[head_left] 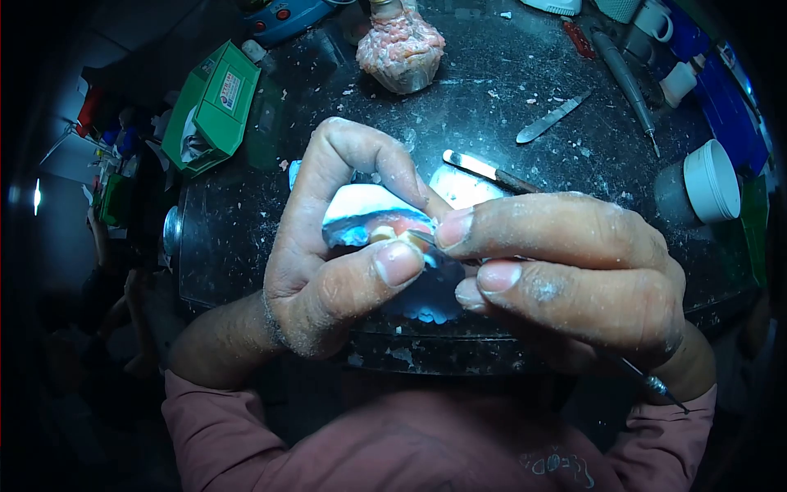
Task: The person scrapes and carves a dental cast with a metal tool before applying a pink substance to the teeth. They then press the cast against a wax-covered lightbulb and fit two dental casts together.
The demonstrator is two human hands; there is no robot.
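Note:
My left hand (324, 275) is closed around a dental model (365, 201), thumb in front and fingers behind. The model has a white base with blue edges, pink gum material and a few pale teeth (383, 234). My right hand (586, 266) pinches a thin metal dental carving tool (656, 384), its fingertips close to the model. The tool's working tip (421, 235) reaches the teeth beside my left thumb; whether it touches them is hard to tell. Its other end sticks out below my right palm, and the middle is hidden by the hand.
A wax-crusted, pinkish vessel (402, 53) stands at the back. At left is a green bin (225, 102). A flat blade (553, 120), grey handpiece (623, 78) and white tub (711, 182) lie to the right. A white-and-dark-handled tool (484, 168) rests behind my hands.

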